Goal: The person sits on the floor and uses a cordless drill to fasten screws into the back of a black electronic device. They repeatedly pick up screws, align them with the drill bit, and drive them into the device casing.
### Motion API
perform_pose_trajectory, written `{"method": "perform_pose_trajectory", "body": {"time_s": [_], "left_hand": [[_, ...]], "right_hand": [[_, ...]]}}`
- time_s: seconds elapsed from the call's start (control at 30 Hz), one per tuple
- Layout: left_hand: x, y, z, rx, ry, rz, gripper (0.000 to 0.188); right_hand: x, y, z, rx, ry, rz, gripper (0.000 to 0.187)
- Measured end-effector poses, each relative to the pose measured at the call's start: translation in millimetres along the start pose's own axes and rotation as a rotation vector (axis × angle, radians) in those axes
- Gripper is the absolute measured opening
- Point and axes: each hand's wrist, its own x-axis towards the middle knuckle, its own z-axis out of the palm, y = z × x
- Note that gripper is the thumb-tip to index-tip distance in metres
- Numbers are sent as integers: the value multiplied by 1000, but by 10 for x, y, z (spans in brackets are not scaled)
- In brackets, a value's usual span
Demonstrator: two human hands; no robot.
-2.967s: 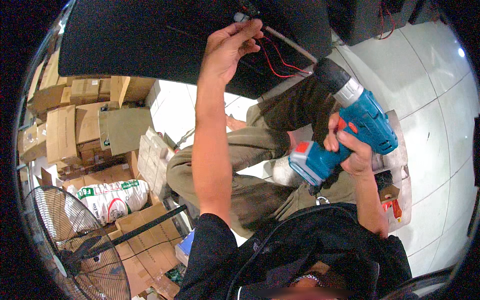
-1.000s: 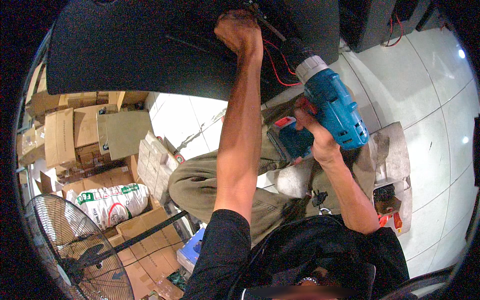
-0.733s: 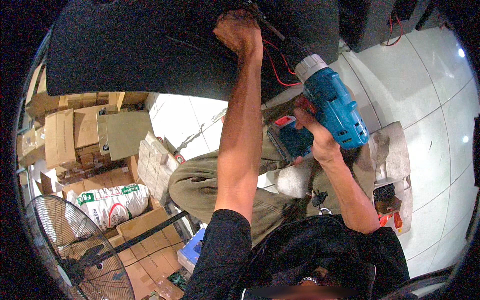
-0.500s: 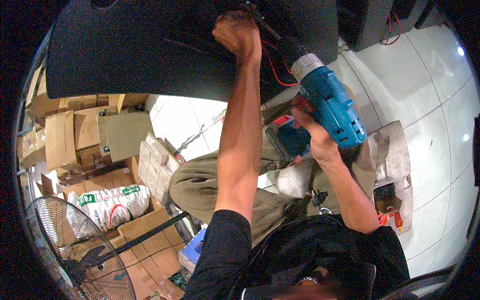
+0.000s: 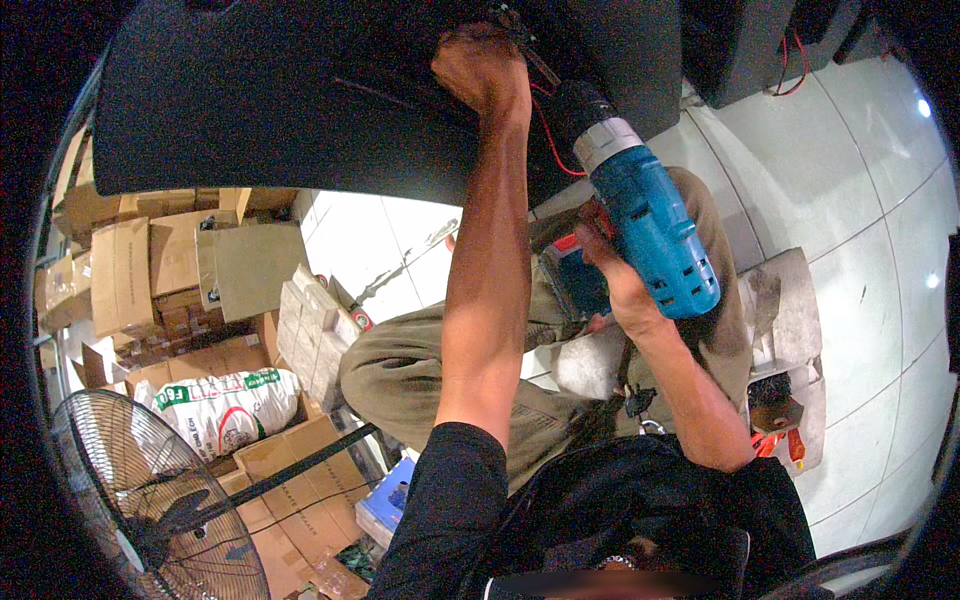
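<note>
My right hand (image 5: 628, 290) is wrapped around the handle of a teal cordless drill (image 5: 655, 225) with a grey collar and black chuck. Its battery base (image 5: 580, 280) shows below the hand. From the chuck a long bit (image 5: 543, 66) points up and left toward the dark recess beside my left hand. My left hand (image 5: 482, 68) is closed against the large black panel (image 5: 270, 110) at the top; whatever its fingers grip is lost in shadow. A thin red wire (image 5: 548, 130) hangs between my left wrist and the drill.
A black fan (image 5: 150, 500) stands at lower left, near cardboard boxes (image 5: 125, 280) and a white sack (image 5: 230, 410). Beside my left sleeve sits a blue box (image 5: 388, 495). More black cabinets (image 5: 735, 50) with red wire are at upper right, above pale floor tiles (image 5: 870, 330).
The drill's rear end has swung slightly left and down, and my right hand has moved with it. My left hand has shifted a little to the right, still closed.
</note>
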Motion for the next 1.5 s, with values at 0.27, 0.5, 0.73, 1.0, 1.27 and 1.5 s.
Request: {"method": "perform_pose_trajectory", "body": {"time_s": [0.27,0.5,0.73,1.0,1.27,1.5], "left_hand": [[2,207,-70,-335,113,-138,18],[-23,168,20,-357,21,-236,12],[-64,5,183,-150,-30,-261,16],[-69,37,266,-575,141,-335,9],[-63,-133,350,-546,-29,-450,11],[-44,121,129,-299,56,-299,9]], "right_hand": [[25,55,25,-27,26,24,75],[79,0,-39,-155,32,-15,80],[51,-34,-57,-147,2,20,79],[73,-90,-52,-183,3,-25,77],[90,-37,-48,-250,17,-57,67],[153,63,-107,-320,-32,-74,77]]}}
